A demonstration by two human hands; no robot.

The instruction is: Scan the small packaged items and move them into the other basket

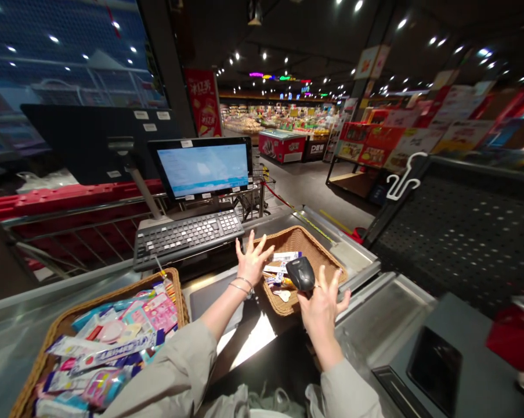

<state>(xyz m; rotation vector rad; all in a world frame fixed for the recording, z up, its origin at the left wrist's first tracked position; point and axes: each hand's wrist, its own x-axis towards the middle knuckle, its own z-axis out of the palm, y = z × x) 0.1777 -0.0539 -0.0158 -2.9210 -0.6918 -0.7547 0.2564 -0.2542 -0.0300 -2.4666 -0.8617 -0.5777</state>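
Note:
My left hand (pixel 252 262) is open with its fingers spread, at the left edge of a small wicker basket (pixel 294 235). My right hand (pixel 325 299) is also open, fingers apart, over the basket's front right side. Beside its thumb and inside the basket is a black barcode scanner (pixel 300 273); neither hand grips it. Several small wrapped items (pixel 278 273) lie in the basket, left of the scanner. At the lower left, a larger wicker basket (pixel 55 325) is filled with wrapped packets (pixel 114 348) in blue, white and pink.
A black keyboard (pixel 190 235) stands before a lit monitor (pixel 205 168), with a second screen's dark back (pixel 91 142) further left. A phone (pixel 434 368) lies at the lower right. A black perforated panel (pixel 462 232) rises on the right, bearing white hooks (pixel 405 179).

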